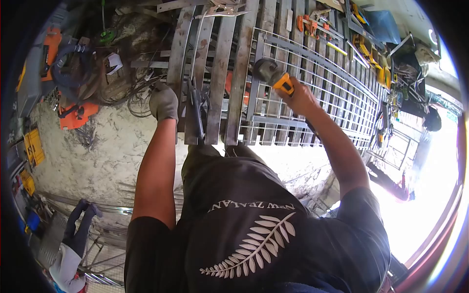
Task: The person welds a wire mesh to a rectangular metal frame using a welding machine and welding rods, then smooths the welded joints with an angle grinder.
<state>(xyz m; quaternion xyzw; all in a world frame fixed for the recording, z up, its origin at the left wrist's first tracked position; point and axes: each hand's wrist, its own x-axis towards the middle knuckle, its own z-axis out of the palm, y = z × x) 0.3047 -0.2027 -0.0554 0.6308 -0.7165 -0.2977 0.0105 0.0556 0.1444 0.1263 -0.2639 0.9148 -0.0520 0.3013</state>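
My right hand (300, 100), bare, is wrapped round the orange-and-black body of an angle grinder (282, 82). The grinder's round head (265, 70) points left, over the slatted metal table and close to the near-left corner of a framed wire mesh panel (312, 83). My left hand (164, 102) wears a grey glove and is curled beside the table's left edge, near dark cables. What it holds, if anything, is hidden. A dark, long-handled tool (196, 108) lies on the slats to the right of my left hand.
Orange clamps (309, 25) lie at the table's far side. Orange equipment (78, 115), coiled hose (73, 68) and loose cables (139, 100) are on the left. Metal bars (110, 209) lie on the floor, and another person (71, 256) is at lower left.
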